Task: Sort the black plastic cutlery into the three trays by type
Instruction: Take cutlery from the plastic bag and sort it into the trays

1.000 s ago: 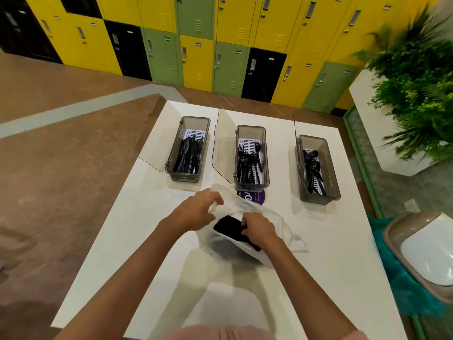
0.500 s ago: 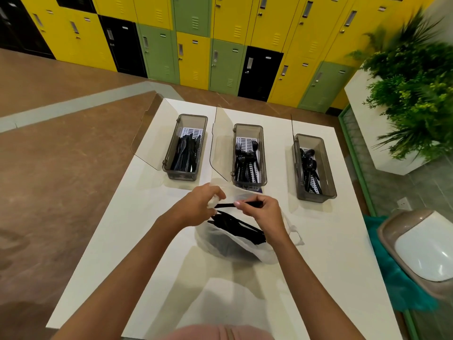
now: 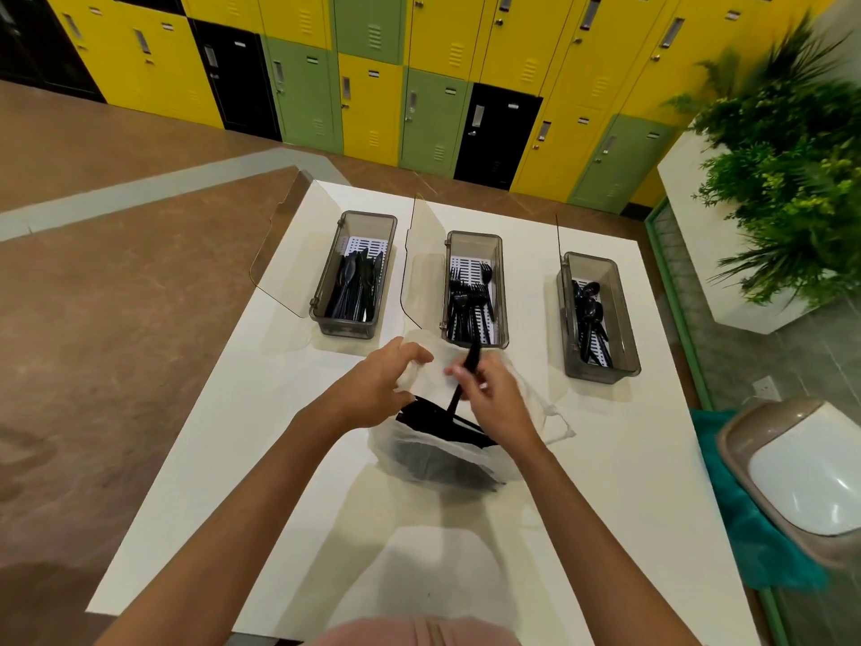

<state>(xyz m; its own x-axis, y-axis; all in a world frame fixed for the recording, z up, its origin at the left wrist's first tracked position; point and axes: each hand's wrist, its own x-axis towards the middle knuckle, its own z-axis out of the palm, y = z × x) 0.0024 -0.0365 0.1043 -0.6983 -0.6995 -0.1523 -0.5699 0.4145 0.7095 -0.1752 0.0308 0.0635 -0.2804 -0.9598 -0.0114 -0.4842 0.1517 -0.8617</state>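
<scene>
Swinging upright from level, one black plastic utensil (image 3: 467, 371) is pinched in the right hand (image 3: 495, 397), aimed twelve o'clock toward the middle smoky fork tray (image 3: 474, 242); left hand (image 3: 378, 383) grips the white plastic bag (image 3: 526, 452).

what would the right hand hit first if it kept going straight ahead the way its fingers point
Most likely the near end wall of the middle tray, the one holding forks. The right hand points up-table with a black utensil in its grip, whose tip already overlaps that wall in this view; depth is unclear.

Locker room or staff area, coloured lockers (image 3: 372, 72), white table (image 3: 605, 459), planter (image 3: 782, 179)
</scene>
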